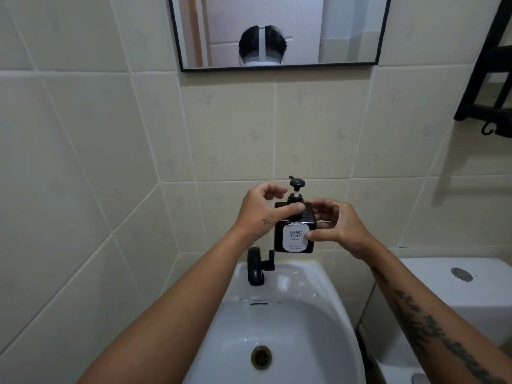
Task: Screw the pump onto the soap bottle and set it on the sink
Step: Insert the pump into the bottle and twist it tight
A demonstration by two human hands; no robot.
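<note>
A dark square soap bottle with a white "HAND SOAP" label is held upright in the air above the back of the white sink. A black pump stands in its neck, head up. My right hand grips the bottle's right side, thumb on the label. My left hand is at the upper left of the bottle, thumb lying across the bottle's shoulder by the pump collar, fingers curled and apart above it.
A black tap stands at the sink's back left, just below the bottle. The drain is in the basin. A white toilet tank is on the right. A mirror and a black rack hang on the tiled wall.
</note>
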